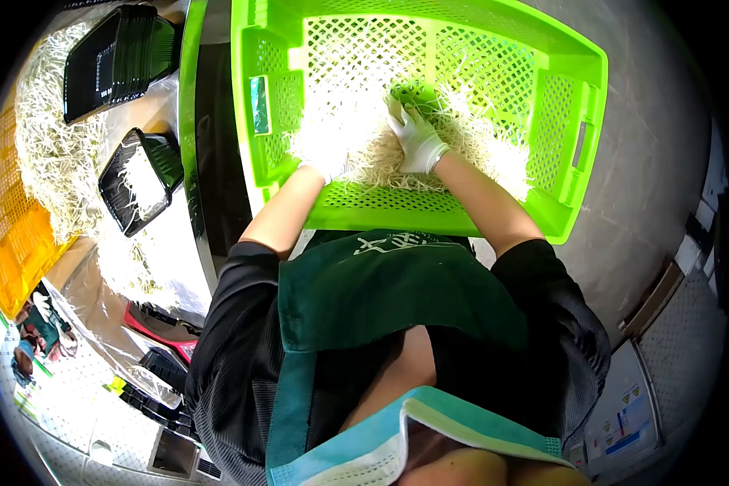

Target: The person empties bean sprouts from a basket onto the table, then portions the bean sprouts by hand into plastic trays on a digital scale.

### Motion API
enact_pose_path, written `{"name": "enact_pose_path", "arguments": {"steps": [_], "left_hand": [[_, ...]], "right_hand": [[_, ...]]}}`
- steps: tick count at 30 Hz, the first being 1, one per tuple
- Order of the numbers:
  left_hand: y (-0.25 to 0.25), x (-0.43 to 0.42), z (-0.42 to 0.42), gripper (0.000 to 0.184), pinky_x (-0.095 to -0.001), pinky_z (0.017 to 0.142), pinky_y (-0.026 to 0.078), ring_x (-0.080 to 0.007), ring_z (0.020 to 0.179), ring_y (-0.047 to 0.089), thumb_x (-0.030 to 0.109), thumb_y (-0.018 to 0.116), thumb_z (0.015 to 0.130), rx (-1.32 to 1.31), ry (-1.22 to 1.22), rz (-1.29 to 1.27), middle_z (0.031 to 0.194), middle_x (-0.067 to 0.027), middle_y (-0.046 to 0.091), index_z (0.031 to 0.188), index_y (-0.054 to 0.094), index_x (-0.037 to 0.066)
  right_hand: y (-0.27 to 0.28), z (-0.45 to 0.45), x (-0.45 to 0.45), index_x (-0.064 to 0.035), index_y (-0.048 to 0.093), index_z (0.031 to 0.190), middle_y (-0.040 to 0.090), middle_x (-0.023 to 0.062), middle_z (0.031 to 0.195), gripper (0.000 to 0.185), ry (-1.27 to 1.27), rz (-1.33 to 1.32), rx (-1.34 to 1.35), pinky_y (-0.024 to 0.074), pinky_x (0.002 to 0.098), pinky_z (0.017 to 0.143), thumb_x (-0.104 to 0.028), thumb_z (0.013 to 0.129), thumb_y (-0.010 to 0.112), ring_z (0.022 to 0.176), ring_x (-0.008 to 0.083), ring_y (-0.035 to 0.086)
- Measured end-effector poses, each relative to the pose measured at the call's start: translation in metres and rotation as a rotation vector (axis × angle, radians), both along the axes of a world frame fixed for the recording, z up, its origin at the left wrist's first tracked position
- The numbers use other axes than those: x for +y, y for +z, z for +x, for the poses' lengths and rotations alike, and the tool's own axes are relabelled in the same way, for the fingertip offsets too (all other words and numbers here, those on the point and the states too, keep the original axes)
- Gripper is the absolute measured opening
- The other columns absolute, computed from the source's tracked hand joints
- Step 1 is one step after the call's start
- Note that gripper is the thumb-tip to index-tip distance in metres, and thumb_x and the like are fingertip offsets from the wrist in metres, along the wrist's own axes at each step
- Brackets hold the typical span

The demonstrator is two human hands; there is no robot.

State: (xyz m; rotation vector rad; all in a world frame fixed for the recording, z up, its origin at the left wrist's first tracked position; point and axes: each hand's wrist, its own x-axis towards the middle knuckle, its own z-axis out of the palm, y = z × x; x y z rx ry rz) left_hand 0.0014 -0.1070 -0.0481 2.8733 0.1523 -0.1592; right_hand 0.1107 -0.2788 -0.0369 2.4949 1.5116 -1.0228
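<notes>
Reaching into a green basket [397, 217], two gloved hands touch the pale sprouts [371, 154] heaped along its near side. The right hand [419, 144] dips its fingertips into the heap; I cannot tell if it grips any. Glare blurs the left hand [327, 165], so its hold is unclear. Leftward, a black tray [167, 159] of sprouts sits near stacked trays [115, 65]

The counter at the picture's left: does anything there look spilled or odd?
Maybe: loose pale strands lie on the counter beside the black tray, while similar strands sit inside the green basket. That looks a bit like spillage, though it could be deliberate. Nothing there looks plainly damaged.
</notes>
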Motion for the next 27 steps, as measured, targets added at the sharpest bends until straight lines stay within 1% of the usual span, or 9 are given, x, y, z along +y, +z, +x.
{"name": "enact_pose_path", "arguments": {"steps": [1,4,9,16,17,18,20,24,27], "left_hand": [[-0.003,-0.001,-0.003,0.047,-0.0416,0.091,0.045,-0.0331,0.104,0.057,0.031,0.052,0.084,0.085,0.002,0.025,0.114,-0.0178,0.060,0.127,0.051,0.012],[0.033,0.004,0.007,0.043,-0.0414,0.092,0.045,-0.0331,0.104,0.057,0.030,0.049,0.087,0.177,0.045,-0.090,0.114,-0.0163,0.060,0.125,0.053,0.011],[0.097,0.011,0.016,0.038,-0.0415,0.087,0.046,-0.0329,0.100,0.059,0.028,0.045,0.090,0.268,0.118,-0.272,0.109,-0.0141,0.063,0.118,0.056,0.007],[0.089,0.018,-0.011,0.038,-0.0418,0.087,0.047,-0.0300,0.096,0.061,0.026,0.047,0.090,0.609,0.021,0.080,0.104,-0.0159,0.064,0.114,0.055,-0.002],[0.096,0.013,-0.019,0.038,-0.0415,0.089,0.046,-0.0294,0.098,0.060,0.027,0.047,0.091,0.621,0.003,0.097,0.104,-0.0160,0.064,0.114,0.055,-0.002],[0.095,0.010,-0.024,0.040,-0.0401,0.093,0.043,-0.0296,0.102,0.059,0.028,0.046,0.092,0.408,0.147,-0.419,0.107,-0.0155,0.063,0.118,0.053,-0.002],[0.079,0.000,-0.018,0.047,-0.0389,0.101,0.036,-0.0309,0.113,0.052,0.032,0.048,0.092,0.309,0.099,-0.490,0.122,-0.0149,0.056,0.126,0.046,-0.001],[0.032,-0.019,-0.023,0.066,-0.0460,0.104,0.031,-0.0349,0.125,0.040,0.031,0.064,0.083,-0.056,-0.105,0.193,0.147,-0.0158,0.026,0.137,0.036,0.005],[0.076,-0.005,-0.042,0.064,-0.0443,0.098,0.039,-0.0333,0.119,0.048,0.033,0.063,0.083,0.298,-0.177,0.105,0.134,-0.0188,0.045,0.137,0.037,0.010]], "right_hand": [[-0.019,0.002,-0.002,-0.0043,-0.004,0.144,0.023,0.0246,0.144,0.111,0.004,0.001,0.000,0.0379,0.0361,0.103,-0.016,0.065,0.074,0.128,0.0353,0.034],[-0.052,0.016,0.001,-0.0042,0.002,0.146,0.023,0.0243,0.144,0.098,-0.090,0.333,0.368,0.0412,0.0330,0.099,-0.008,0.069,0.064,0.119,0.0330,0.044],[0.033,0.038,-0.012,-0.0022,0.018,0.143,0.036,0.0235,0.137,0.082,-0.134,0.333,0.240,0.0469,0.0362,0.092,-0.003,0.071,0.058,0.101,0.0328,0.057],[0.060,0.081,-0.035,-0.0074,0.030,0.140,0.049,0.0228,0.126,0.071,-0.138,-0.218,0.173,0.0472,0.0397,0.091,-0.004,0.075,0.056,0.108,0.0330,0.056],[0.059,0.086,-0.038,-0.0064,0.032,0.139,0.049,0.0220,0.127,0.070,-0.114,0.032,0.296,0.0446,0.0386,0.094,-0.006,0.075,0.058,0.111,0.0326,0.054],[0.057,0.092,-0.038,-0.0053,0.034,0.138,0.049,0.0212,0.128,0.069,-0.092,0.287,0.412,0.0421,0.0374,0.098,-0.008,0.075,0.061,0.115,0.0322,0.051],[0.053,0.090,-0.030,-0.0043,0.036,0.137,0.049,0.0204,0.128,0.068,-0.061,0.541,0.525,0.0396,0.0362,0.101,-0.010,0.075,0.063,0.119,0.0318,0.048],[0.026,0.075,0.013,-0.0034,0.023,0.142,0.030,0.0286,0.139,0.098,-0.293,0.195,0.343,0.0266,0.0367,0.110,-0.040,0.067,0.075,0.131,0.0365,0.032],[-0.004,0.099,0.027,-0.0031,0.006,0.146,0.014,0.0341,0.145,0.127,-0.244,-0.031,0.184,0.0208,0.0376,0.112,-0.058,0.056,0.077,0.135,0.0414,0.024]]}}
